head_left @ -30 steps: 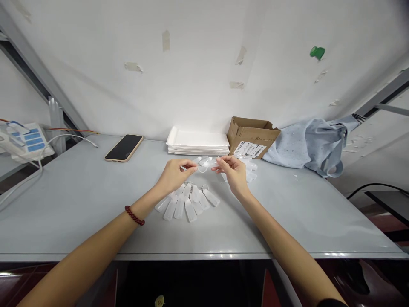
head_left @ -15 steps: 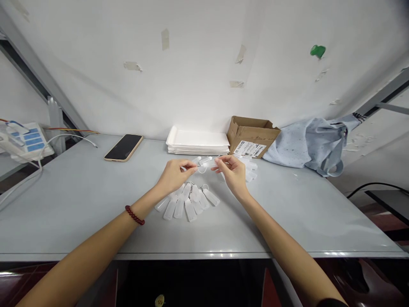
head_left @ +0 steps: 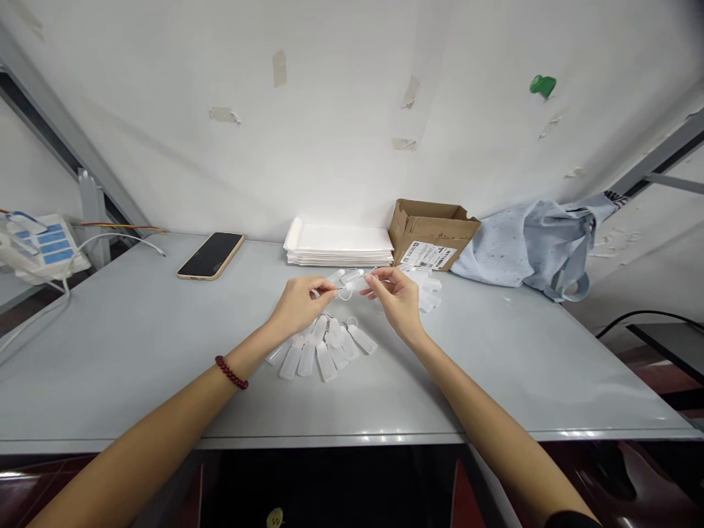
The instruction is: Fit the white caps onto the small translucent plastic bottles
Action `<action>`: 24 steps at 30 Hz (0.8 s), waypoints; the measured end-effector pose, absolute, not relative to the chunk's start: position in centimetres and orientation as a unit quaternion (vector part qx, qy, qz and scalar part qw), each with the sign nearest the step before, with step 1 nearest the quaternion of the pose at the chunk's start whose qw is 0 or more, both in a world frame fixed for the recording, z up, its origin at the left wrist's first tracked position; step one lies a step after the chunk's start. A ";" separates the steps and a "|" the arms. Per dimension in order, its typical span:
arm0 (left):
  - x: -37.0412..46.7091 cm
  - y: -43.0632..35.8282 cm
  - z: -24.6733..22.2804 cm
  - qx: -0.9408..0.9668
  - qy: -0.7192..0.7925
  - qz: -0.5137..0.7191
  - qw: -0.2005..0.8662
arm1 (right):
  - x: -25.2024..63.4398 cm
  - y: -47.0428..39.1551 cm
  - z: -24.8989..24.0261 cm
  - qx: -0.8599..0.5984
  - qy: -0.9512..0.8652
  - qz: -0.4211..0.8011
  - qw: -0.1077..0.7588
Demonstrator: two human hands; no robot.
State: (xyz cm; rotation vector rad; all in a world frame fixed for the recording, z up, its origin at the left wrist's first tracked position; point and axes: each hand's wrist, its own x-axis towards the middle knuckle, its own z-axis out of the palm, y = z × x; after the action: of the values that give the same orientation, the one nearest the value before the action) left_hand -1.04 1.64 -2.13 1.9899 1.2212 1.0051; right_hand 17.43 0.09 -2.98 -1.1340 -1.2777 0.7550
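My right hand [head_left: 397,297] pinches a translucent white plastic tag [head_left: 357,283] above the middle of the table. To its left, the fingertips of my left hand [head_left: 301,302] are closed on a thin cord loop [head_left: 345,295] at the tag's end. Below my hands, several similar tags [head_left: 324,359] lie fanned out on the table. More tags [head_left: 429,293] lie behind and to the right of my right hand, partly hidden by it. A couple of others [head_left: 352,276] rest just behind the held one.
White flat packages [head_left: 339,246] are stacked at the back, beside an open cardboard box [head_left: 434,233]. Light blue cloth [head_left: 511,246] lies to the right. A phone [head_left: 210,255] and a white cable [head_left: 69,271] are on the left.
The whole view has shifted very slightly. Both hands keep their grasp on the tag and its loop, with hardly any movement.
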 end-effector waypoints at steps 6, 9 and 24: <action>-1.0 1.5 -2.4 0.755 0.451 0.377 0.292 | 17.4 0.1 -3.1 -0.477 -0.551 0.338 0.595; -1.0 1.4 -2.4 0.758 0.450 0.372 0.290 | 17.3 0.0 -3.1 -0.473 -0.551 0.342 0.597; -0.9 1.4 -2.7 0.770 0.440 0.376 0.271 | 17.2 -0.2 -3.3 -0.471 -0.552 0.347 0.594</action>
State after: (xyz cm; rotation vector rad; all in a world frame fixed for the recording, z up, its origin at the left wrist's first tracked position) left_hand -0.88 1.40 -2.74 2.0735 1.1844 1.0123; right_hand 17.18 -0.18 -3.31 -1.0950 -1.2841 0.8069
